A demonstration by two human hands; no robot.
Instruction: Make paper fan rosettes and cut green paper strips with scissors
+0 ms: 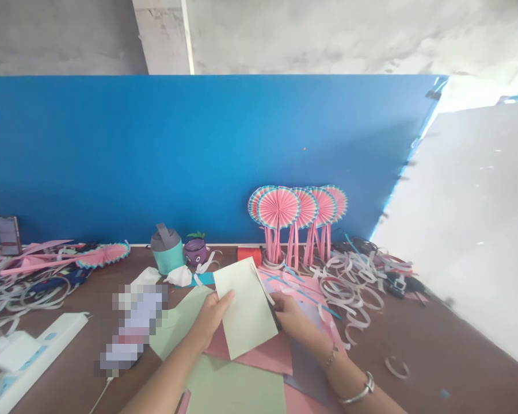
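Observation:
My left hand [216, 313] pinches a pale green sheet of paper [248, 310] at its left edge, thumb on top, and holds it tilted above the table. At the sheet's right edge, my right hand [290, 315] is closed on a dark tool [277, 319] that looks like scissors, mostly hidden by the fingers and paper. A narrow strip [262, 283] stands apart from the sheet along that edge, running down to my right fingers. Beneath both hands lie a red-pink sheet [267, 355], more green paper [237, 385] and a purple sheet [304, 368].
Pink pleated paper fans [278, 208] stand at the back, beside curled paper strips [349, 287]. A red roll [249, 256], a purple cup [195, 252] and a teal bottle [167, 256] line the blue partition [155, 155]. Leftward are a blurred phone [133, 330] and a power strip [38, 356].

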